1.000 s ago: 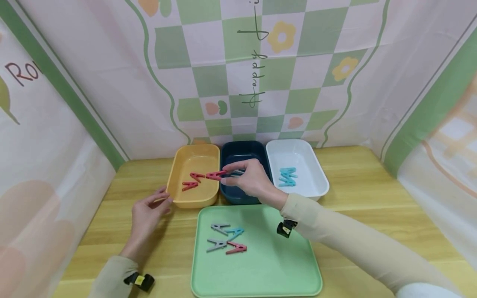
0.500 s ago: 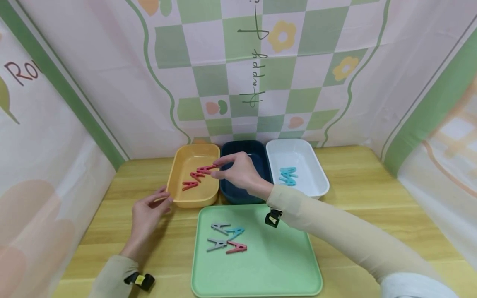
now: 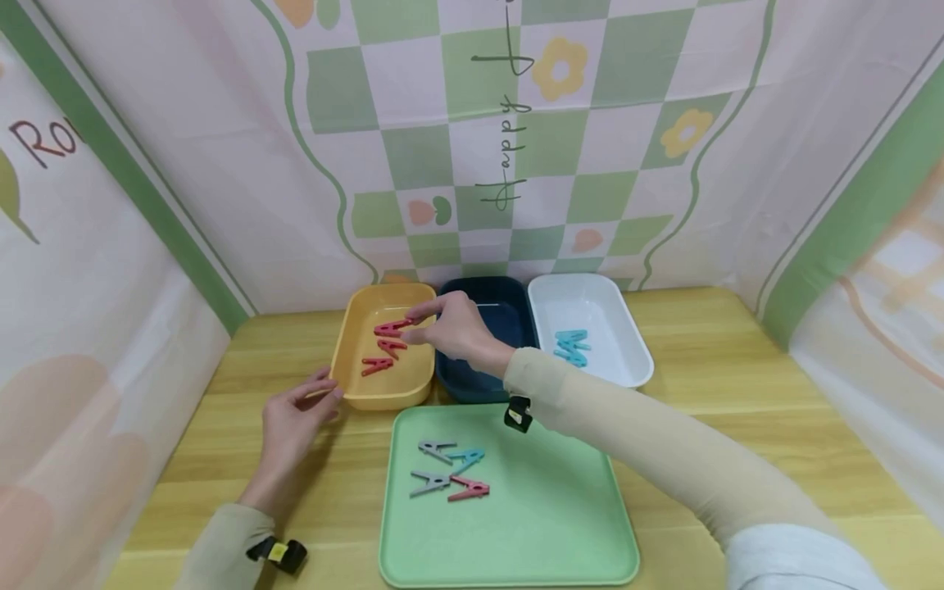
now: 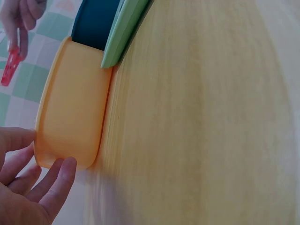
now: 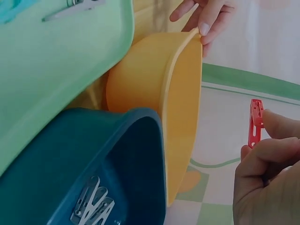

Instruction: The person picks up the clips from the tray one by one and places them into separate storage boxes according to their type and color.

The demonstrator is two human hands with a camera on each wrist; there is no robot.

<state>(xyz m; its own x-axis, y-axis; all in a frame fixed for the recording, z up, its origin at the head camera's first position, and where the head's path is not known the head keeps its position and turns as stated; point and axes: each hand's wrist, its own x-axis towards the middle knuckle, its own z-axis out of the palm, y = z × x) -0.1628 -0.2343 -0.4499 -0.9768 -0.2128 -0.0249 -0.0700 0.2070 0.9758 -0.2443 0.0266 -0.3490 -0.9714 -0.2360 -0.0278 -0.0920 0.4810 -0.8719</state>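
My right hand (image 3: 459,332) pinches a red clothespin (image 3: 392,328) between thumb and fingertips, above the yellow container (image 3: 383,401). In the right wrist view, that red clothespin (image 5: 255,123) stands out from the fingertips. Two more red clothespins (image 3: 378,366) lie inside the yellow container. My left hand (image 3: 295,422) touches the container's front left corner from outside; in the left wrist view its fingers (image 4: 61,183) lie extended against the wall. Grey clothespins (image 5: 93,204) rest in the dark blue container (image 5: 108,136). Light blue clothespins (image 3: 571,347) lie in the white container (image 3: 627,373).
A green tray (image 3: 531,533) stands in front of the containers. On it lie two grey clothespins (image 3: 430,483), a light blue clothespin (image 3: 467,459) and a red clothespin (image 3: 469,489). A printed cloth (image 3: 487,164) hangs behind the wooden table (image 3: 708,393).
My right hand has moved left with the red clothespin, from the yellow container's right rim to over its inside. The left hand has stayed at the corner.
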